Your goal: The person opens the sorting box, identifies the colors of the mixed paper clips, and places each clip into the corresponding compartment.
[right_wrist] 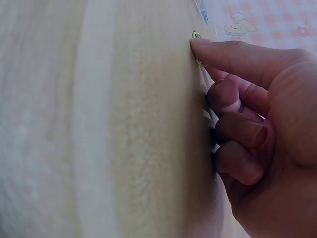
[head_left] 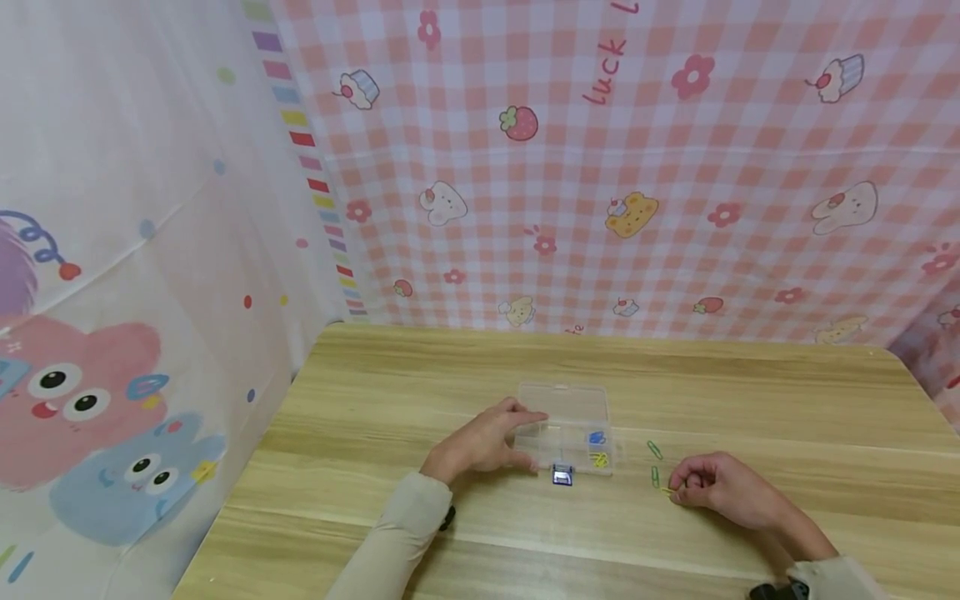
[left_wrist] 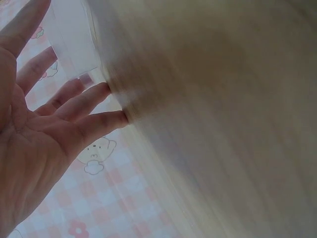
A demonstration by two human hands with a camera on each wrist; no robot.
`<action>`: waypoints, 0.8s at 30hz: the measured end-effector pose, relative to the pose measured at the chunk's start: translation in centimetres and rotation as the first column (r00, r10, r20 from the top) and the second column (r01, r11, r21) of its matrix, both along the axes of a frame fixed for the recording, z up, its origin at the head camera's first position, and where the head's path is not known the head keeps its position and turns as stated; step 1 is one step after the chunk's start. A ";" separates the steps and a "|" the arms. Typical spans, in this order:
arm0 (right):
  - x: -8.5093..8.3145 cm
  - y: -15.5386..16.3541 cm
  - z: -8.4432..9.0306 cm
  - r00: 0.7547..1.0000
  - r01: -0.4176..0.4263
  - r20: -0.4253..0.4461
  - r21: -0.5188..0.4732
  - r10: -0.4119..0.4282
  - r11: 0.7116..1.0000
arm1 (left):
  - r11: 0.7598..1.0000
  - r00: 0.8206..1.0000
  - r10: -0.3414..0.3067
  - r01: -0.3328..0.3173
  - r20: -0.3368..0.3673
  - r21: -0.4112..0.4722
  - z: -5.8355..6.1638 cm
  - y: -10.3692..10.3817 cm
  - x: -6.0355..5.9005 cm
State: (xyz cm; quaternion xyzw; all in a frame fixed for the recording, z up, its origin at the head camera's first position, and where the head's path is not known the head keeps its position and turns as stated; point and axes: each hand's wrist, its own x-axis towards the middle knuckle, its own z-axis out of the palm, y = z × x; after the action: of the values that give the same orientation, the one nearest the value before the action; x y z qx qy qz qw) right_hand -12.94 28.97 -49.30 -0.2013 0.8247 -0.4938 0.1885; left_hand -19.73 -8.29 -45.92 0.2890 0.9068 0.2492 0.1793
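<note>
A clear plastic compartment box (head_left: 551, 462) stands with its lid (head_left: 562, 404) raised at the back. Blue paper clips (head_left: 596, 437) lie in one right-hand compartment, yellow paper clips (head_left: 598, 459) in the one in front of it. My left hand (head_left: 491, 437) spans the box's left end, thumb by the front edge; in the left wrist view its fingers (left_wrist: 84, 101) are spread and fairly straight. To the right of the box, my right hand (head_left: 723, 487) pinches a yellow paper clip (head_left: 666, 490) between thumb and forefinger, its other fingers curled in. Two green paper clips (head_left: 655, 477) lie beside it.
A small dark blue and silver piece (head_left: 562, 474) sits at the box's front edge. The wood-grain table (head_left: 420, 358) meets a pink checked cloth (head_left: 562, 275) at the back, and a white printed cloth (head_left: 187, 350) hangs on the left.
</note>
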 end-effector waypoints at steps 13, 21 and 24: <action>0.1 -0.4 0.2 1.000 0.025 -0.001 0.029 -0.025 0.999 | 1.000 1.000 0.002 -0.002 0.000 -0.008 0.2 -0.1 0.1; 0.3 -0.6 0.4 0.998 0.059 -0.004 0.063 -0.059 0.996 | 1.000 1.000 -0.014 0.014 -0.010 -0.010 0.2 -0.1 0.0; 0.3 -0.7 0.4 0.997 0.079 -0.003 0.071 -0.079 0.994 | 1.000 1.000 -0.020 0.020 -0.015 -0.010 0.1 -0.1 0.0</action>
State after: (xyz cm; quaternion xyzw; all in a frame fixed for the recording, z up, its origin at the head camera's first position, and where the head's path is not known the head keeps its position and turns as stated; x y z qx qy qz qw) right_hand -12.62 28.30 -48.90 -0.1619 0.8491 -0.4712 0.1757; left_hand -19.71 -8.35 -45.78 0.2993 0.9063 0.2407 0.1761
